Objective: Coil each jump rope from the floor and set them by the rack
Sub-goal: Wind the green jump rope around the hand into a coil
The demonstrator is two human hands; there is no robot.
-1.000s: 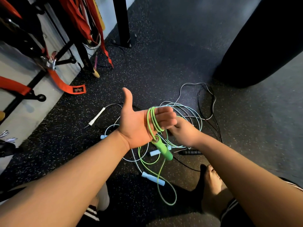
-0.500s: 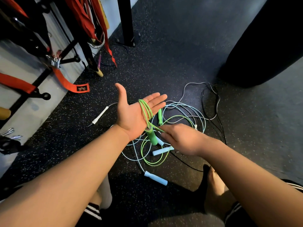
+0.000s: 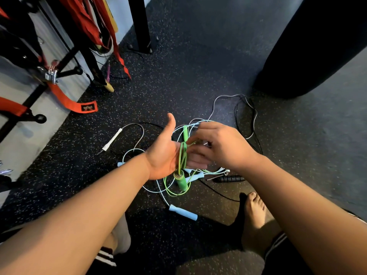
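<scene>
Green thin-cord jump rope, coiled round flat, open-fingered left hand; right hand pinches its cord just above.

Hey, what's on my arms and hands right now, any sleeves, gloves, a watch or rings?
The left forearm and right forearm are bare to the frame's edge, no sleeves in view. The left hand and right hand wear no gloves. Neither wrist shows a watch or band. No ring shows, though the blurred fingers could hide a thin one.
</scene>
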